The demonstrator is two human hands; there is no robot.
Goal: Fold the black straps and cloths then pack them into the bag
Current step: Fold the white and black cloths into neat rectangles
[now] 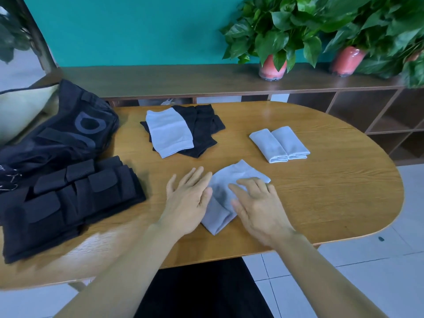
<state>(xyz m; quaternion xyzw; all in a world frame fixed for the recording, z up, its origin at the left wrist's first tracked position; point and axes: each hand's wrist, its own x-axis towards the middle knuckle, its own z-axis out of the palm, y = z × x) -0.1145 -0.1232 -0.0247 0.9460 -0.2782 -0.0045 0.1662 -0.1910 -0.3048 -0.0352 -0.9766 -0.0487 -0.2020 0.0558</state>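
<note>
Both hands flat, fingers straight, nothing gripped. Right hand lies palm-down on a light grey cloth, fingers spread across its middle, pressing it onto the table. Left hand is flat too, fingers together, at the cloth's left edge; fingertips touch or just overlap the fabric, can't tell which.

Cloth: soft knit, matte, part-folded, lying diagonally. Rounded fold at the near end, squarer corner at the far right.

Table: oval, light wood, visible grain, slight sheen.

Further right and back, two more grey cloths, each rolled or folded into a narrow rectangle, side by side and touching.

Back centre: a flat grey cloth with hemmed edge sits on top of a loose pile of black cloths, thin fabric with ragged outlines.

Near left: stack of black straps, thick padded material with a mesh-like texture, rectangular flaps, folded into a blocky pile at the table edge.

Behind that, the bag: black, soft, slumped, large grey printed shape on the side. It touches the strap stack.

Behind the table: dark wood shelf unit against a teal wall, two leafy plants in pink pots on top.
</note>
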